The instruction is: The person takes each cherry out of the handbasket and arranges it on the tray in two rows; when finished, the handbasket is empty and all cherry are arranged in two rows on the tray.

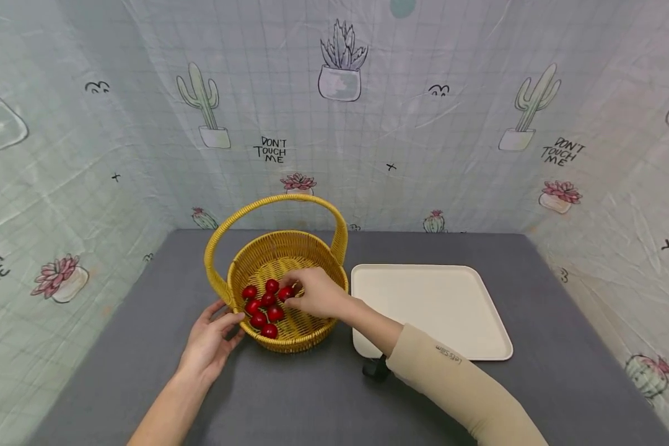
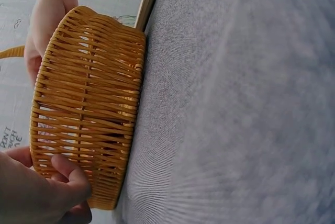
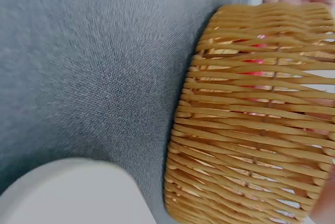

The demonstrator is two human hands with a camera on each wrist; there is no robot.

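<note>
A yellow wicker basket [image 1: 290,347] with a tall hoop handle stands on the grey table, several red cherries [image 1: 258,319] lying in its left part. My left hand [image 1: 209,344] holds the basket's left side near the foot of the handle, thumb at the rim. In the left wrist view that hand [image 2: 47,190] shows against the woven wall. Reaching over the right rim, my right hand [image 1: 314,292] pinches a cherry [image 1: 285,293] between thumb and fingers inside the basket. The basket wall [image 3: 251,124] hides most of the right hand in the right wrist view.
A cream rectangular tray [image 1: 424,303] lies just right of the basket, partly under the right forearm. A small black object [image 1: 376,368] shows beneath that wrist. Printed cloth [image 1: 390,124] surrounds the grey tabletop [image 1: 312,402] at the back and sides.
</note>
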